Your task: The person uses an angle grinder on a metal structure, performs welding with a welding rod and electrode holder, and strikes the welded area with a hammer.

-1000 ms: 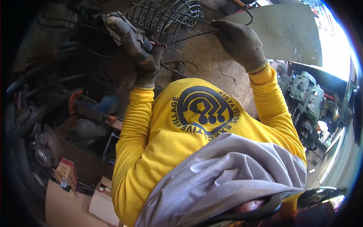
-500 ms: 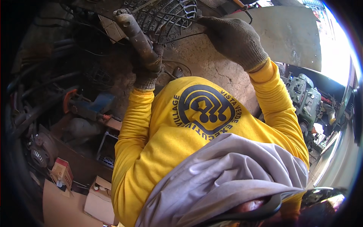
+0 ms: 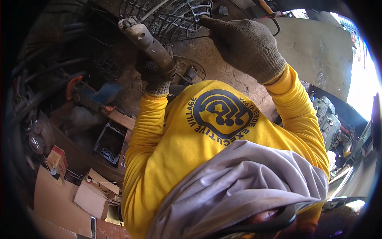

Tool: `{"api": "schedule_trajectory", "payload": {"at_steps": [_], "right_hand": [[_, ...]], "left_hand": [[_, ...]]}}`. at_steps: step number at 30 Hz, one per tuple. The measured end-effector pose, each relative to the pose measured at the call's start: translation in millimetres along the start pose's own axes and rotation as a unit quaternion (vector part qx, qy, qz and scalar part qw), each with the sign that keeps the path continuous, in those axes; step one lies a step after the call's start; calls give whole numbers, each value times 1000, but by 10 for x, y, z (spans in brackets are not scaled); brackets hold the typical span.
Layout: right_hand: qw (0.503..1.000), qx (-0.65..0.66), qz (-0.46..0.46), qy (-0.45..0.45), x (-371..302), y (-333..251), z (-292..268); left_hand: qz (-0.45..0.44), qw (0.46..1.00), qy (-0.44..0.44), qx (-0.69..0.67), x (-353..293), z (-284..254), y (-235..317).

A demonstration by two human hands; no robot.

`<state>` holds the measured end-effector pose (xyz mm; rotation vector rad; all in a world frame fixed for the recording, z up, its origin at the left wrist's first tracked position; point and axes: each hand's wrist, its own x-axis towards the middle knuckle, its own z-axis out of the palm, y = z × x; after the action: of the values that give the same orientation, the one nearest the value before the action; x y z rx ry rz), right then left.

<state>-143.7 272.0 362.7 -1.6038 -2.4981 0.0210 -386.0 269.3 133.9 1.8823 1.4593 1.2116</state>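
A thick, worn metal cylinder point(image 3: 152, 47) with a hole in its side and a rough, lumpy far end slants up and to the left. My left hand point(image 3: 154, 77), in a dark knit glove, is closed around its near end, the fingers mostly in shadow. Farther right, my gloved right hand point(image 3: 250, 49) is closed at the tip of a thin dark rod point(image 3: 177, 18), which runs left over a cage of curved metal bars point(image 3: 187, 16). A second thin dark rod point(image 3: 193, 38) comes out below that hand; whether the two are joined, I cannot tell.
At left stand a blue-and-orange tool point(image 3: 99, 93), a plastic crate point(image 3: 107, 137) and cardboard boxes point(image 3: 93, 189). On the right are a large flat sheet point(image 3: 318, 51) and a green-grey machine point(image 3: 326, 115). A cable loop point(image 3: 199, 65) lies on the cracked floor.
The whole view has shifted a little. The cylinder leans more to the left, and my right hand sits slightly lower and nearer, still at the rods. Both grips look the same.
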Motion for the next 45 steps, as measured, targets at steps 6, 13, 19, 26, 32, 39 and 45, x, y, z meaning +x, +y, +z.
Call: {"api": "schedule_trajectory", "payload": {"at_steps": [6, 13, 19, 26, 32, 39, 45], "right_hand": [[999, 30, 23, -29, -97, -34, 94], [994, 50, 79, -63, -171, -38, 67], [991, 103, 83, 23, -291, 85, 312], [988, 119, 86, 48, -333, 164, 403], [988, 112, 89, 65, -394, 224, 404], [983, 124, 85, 107, -483, 335, 461], [981, 132, 86, 116, -547, 392, 444]], "left_hand": [[66, 976, 18, 205, -103, 107, -89], [166, 721, 44, 671, -435, 596, -691], [131, 860, 87, 485, -94, 549, -241], [16, 998, -57, 31, 56, 155, -133], [-52, 989, -115, -82, 52, 0, -193], [-66, 985, -119, -108, 44, 24, -134], [-52, 989, -103, -96, 18, 8, -49]]}}
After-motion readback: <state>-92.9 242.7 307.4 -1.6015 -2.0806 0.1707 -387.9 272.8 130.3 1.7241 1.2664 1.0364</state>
